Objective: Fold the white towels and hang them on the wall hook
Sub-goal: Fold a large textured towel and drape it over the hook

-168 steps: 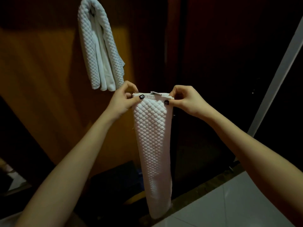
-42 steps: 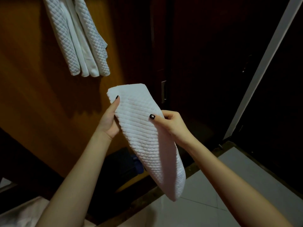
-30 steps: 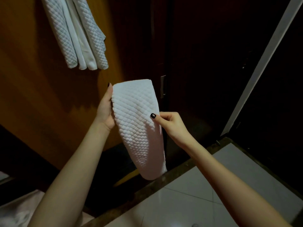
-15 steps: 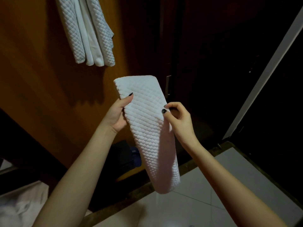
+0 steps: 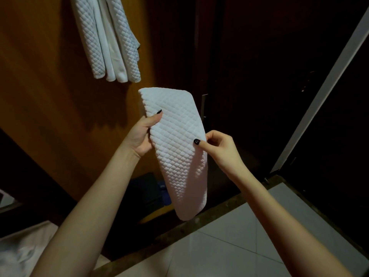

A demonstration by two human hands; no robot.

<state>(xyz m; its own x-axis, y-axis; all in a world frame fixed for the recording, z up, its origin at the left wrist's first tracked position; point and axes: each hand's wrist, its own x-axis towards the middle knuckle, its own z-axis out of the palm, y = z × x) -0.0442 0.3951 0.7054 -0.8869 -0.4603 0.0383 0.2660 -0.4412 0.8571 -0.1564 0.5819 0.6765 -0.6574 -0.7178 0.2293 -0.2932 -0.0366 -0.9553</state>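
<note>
Nearest, pale floor tiles (image 5: 229, 246). Above them the left hand (image 5: 142, 134) grips the folded white towel (image 5: 175, 152) by its left edge, thumb in front; the right hand (image 5: 219, 150) pinches the right edge. Farther up left, another towel (image 5: 107, 37) hangs against the wood wall (image 5: 40, 76), its top apparently cut off by the frame.

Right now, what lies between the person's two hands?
The folded white quilted towel, gripped by the left hand and pinched by the right hand; head view.

- L hand (image 5: 142, 134): thumbnail (image 5: 159, 111) in black polish, tip looks narrow.
- R hand (image 5: 219, 148): thumbnail black too, slight gloss.
- Forearms (image 5: 95, 206) bare to frame edge.
- Other nails hidden, can't tell polish.
</note>
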